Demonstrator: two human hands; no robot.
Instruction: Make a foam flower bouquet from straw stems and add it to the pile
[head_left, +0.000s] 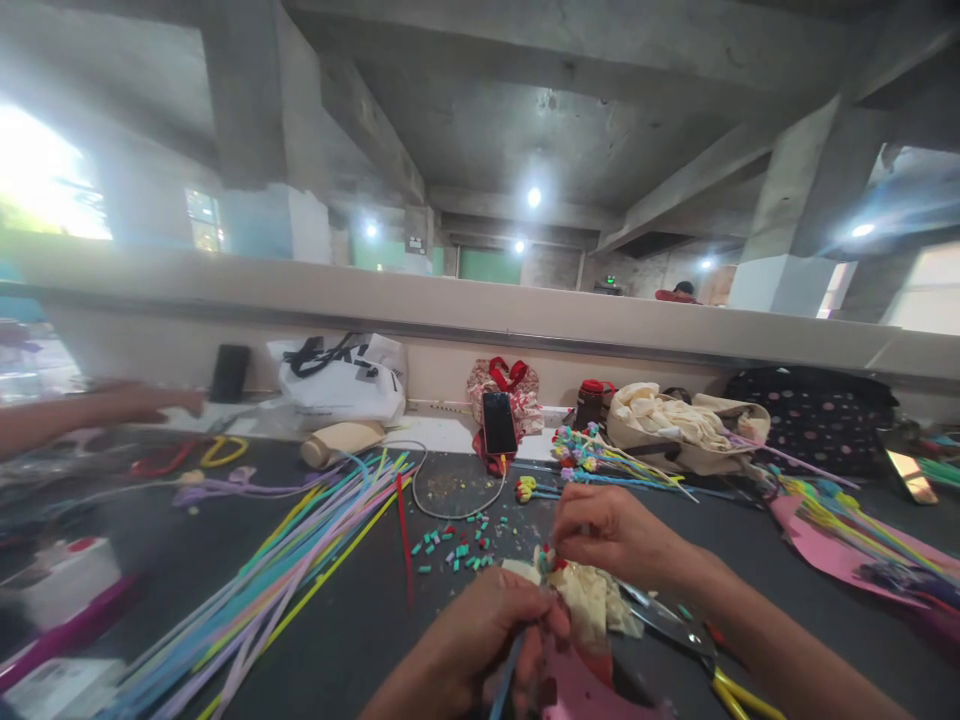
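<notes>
My left hand (487,620) is closed around a blue pipe cleaner (507,675), whose lower end runs down out of its grip. At the fingertips is a small cluster of red, teal and cream pieces (543,560). My right hand (607,525) is pinched just above and to the right of that cluster; whatever its fingers hold is hidden. Beneath the hands are a crumpled cream wrapping (589,600) and something pink (585,690). To the right lie scissors (667,622) with yellow handles. Short teal and red cut pieces (461,550) are scattered beyond my left hand.
Long coloured pipe cleaners (292,570) spread across the left. A phone (499,423) with a cable leans on a floral bag (480,380). Finished-looking flower stems (581,450) lie behind my right hand. At far left, another person's arm (90,415) reaches in.
</notes>
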